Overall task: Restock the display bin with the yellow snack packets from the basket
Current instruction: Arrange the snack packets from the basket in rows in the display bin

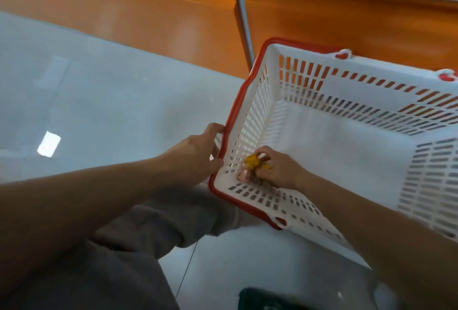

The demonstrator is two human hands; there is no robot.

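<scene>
**Shop floor, basket corner: hand positions**

Pale grey floor tiles [111, 101] run up to an orange shelf base panel [148, 12] across the top of the view. A white slotted basket [347, 141] with a red rim [241, 101] is at the right, tipped so that its open top faces the camera.

1. Left arm: extended forward from the lower left, forearm bare. The left hand [195, 153] is at the outside of the basket's left wall. Its fingers and thumb are curled onto the red rim and grip it.
2. Right arm: enters from the lower right, crosses the near wall and reaches down into the basket. The right hand [277, 168] is knuckles-up in the near-left inner corner. Its fingers are closed round the yellow snack packets [250, 162].
3. Packets: bunched in that corner, against the slotted wall and partly covered by the fingers. The count cannot be told. A pinkish piece [241, 174] shows just below the yellow.

A grey trouser leg [153, 230] is below the left forearm, bent at the knee. A dark green object [267, 299] sits at the lower edge, blurred.
</scene>
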